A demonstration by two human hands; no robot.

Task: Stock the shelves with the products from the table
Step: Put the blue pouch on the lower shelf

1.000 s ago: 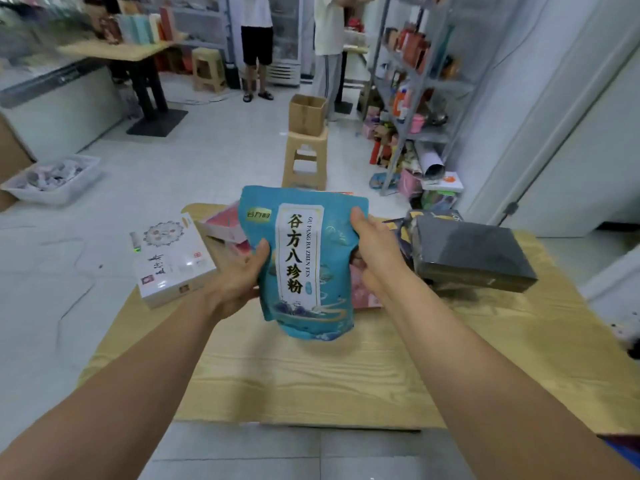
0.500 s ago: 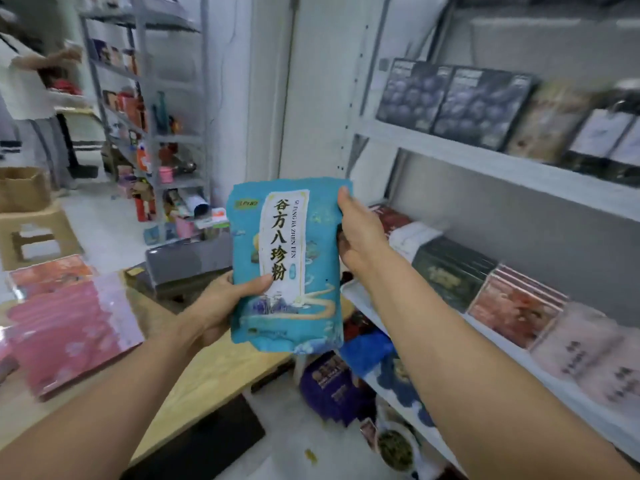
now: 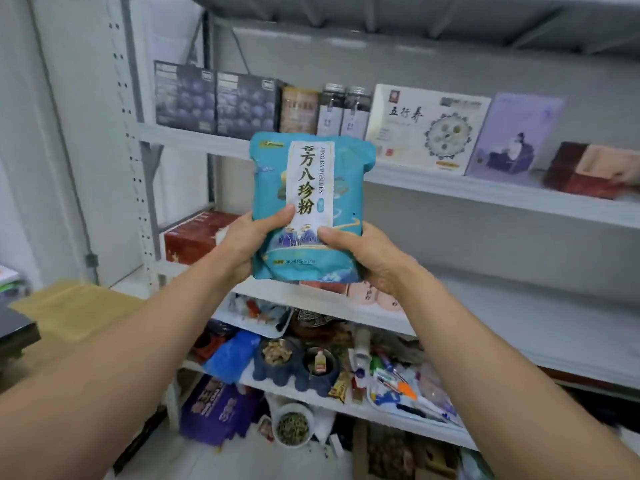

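Head view. Fingers (image 3: 281, 213) wrapped round the lower edges of the teal powder pouch (image 3: 311, 181), thumbs pressed on its front: left hand (image 3: 242, 239) on one side, right hand (image 3: 362, 259) on the other. Held upright in mid-air before the shelving, level with the gap between the upper shelf (image 3: 485, 194) and the middle shelf (image 3: 519, 306), touching neither. Carrying step, by the look of it, placement not yet made. Next, probably: choosing the bare stretch of middle shelf off to the right and standing the pouch there. Against half a second back: now squarely facing the shelves, right hand dropped from the pouch's upper edge to its bottom corner, desk (image 3: 69, 313) slid away lower left.
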